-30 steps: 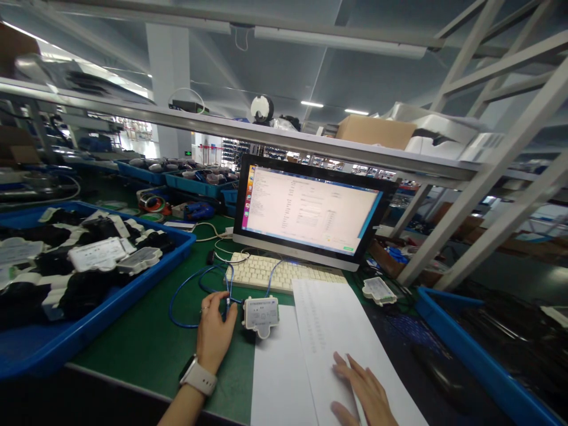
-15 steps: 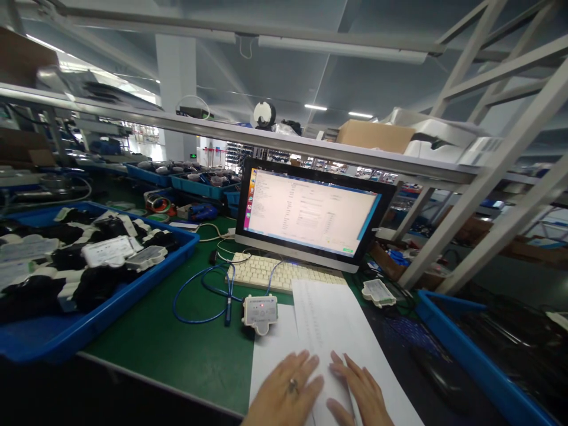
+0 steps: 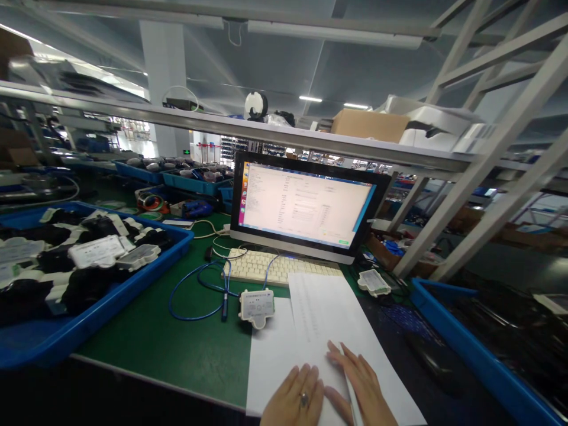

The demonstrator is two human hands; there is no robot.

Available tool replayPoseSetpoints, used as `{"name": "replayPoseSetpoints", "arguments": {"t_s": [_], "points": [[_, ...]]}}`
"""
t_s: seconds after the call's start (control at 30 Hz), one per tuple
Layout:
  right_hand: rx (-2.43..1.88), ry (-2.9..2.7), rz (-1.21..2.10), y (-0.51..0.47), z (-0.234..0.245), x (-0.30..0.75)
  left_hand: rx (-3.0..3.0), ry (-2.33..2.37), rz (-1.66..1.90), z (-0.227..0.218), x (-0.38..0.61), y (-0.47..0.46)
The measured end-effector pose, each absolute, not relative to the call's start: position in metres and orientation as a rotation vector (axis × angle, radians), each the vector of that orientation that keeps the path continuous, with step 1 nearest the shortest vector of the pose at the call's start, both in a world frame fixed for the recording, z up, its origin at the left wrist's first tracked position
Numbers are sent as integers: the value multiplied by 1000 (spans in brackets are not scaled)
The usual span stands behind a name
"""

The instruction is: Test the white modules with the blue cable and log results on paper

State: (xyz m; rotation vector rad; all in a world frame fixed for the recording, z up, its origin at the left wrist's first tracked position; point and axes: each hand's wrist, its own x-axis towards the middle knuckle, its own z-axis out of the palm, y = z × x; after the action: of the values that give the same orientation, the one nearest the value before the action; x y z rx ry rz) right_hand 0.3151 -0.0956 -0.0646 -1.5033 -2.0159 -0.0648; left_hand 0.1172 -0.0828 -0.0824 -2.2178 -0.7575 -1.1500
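Flat on the white paper sheets (image 3: 318,307) rests my left hand (image 3: 296,399), fingers extended and a ring on one of them. Just right of it, my right hand (image 3: 361,384) is closed around a slim white pen (image 3: 350,393), tilted over the paper. Its tip is hard to make out. Faint printed lines run down the upper sheet. Beyond the hands, a pale module with a labelled face (image 3: 257,307) sits at the left edge of the sheets. A blue cable (image 3: 186,318) lies looped beside the module.
Behind the paper stand a cream keyboard (image 3: 252,266) and a lit monitor (image 3: 302,204). A blue tray (image 3: 146,278) of black and white parts is at left, another blue bin (image 3: 479,349) at right. A second module (image 3: 374,283) and a dark mouse (image 3: 428,355) lie to the right.
My left hand has shifted a little right and its fingers have drawn together. The red light on the near module no longer shows. The whole view has moved slightly.
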Motion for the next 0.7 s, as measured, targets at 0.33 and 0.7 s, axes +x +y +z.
{"name": "replayPoseSetpoints", "arguments": {"t_s": [0.33,0.7], "points": [[-1325,-1182,878,-78,14,283,-2562,-921,-887,-43,102,-108],[-1443,-1176,802,-45,-6,277,-2608,-950,-857,-43,102,-110]]}}
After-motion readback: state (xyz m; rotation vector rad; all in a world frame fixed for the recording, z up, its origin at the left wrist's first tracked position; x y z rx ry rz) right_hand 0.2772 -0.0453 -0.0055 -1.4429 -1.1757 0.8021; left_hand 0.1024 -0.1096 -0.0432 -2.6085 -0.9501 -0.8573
